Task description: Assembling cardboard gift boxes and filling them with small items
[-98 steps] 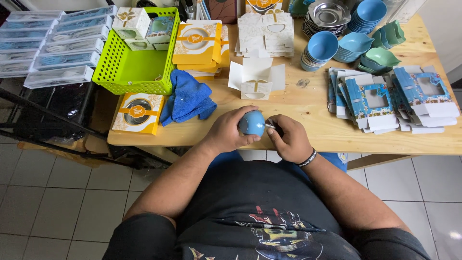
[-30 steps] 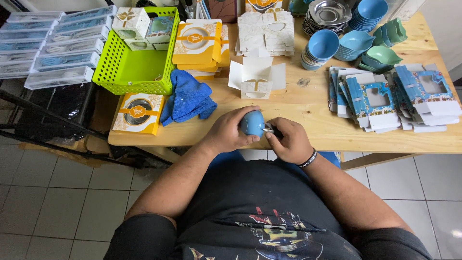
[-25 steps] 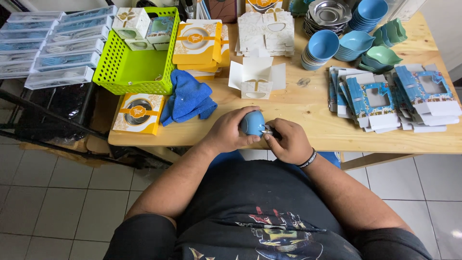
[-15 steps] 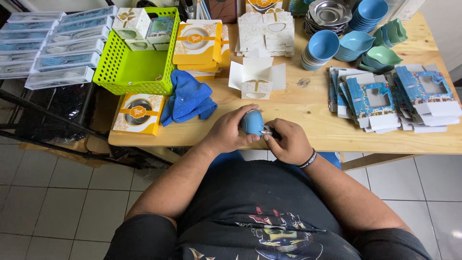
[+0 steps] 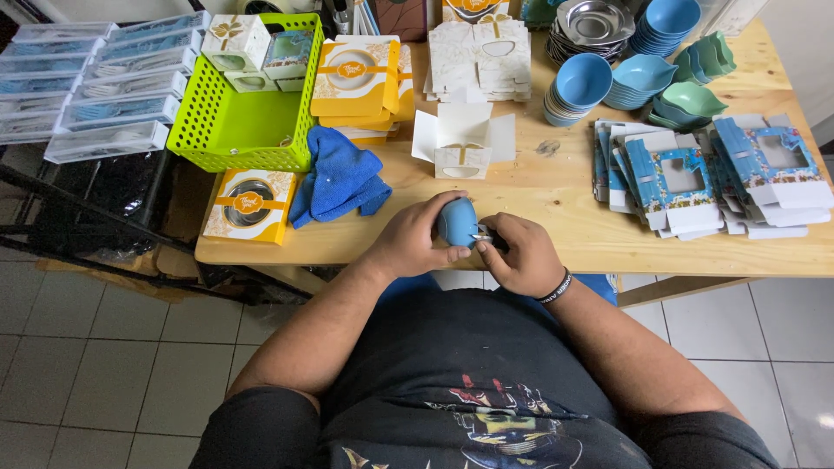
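As before, both hands point(image 5: 469, 243) grip blue bowl point(image 5: 456, 221); no change.

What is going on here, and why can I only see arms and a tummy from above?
The camera sits on the person's head and looks down, so you see their own two arms. The left hand holds a small blue bowl. The right hand pinches something tiny against it, too small to make out. In front is a wooden table. On it lie a blue cloth, a green basket, an open white box, stacks of blue bowls and flat blue boxes.
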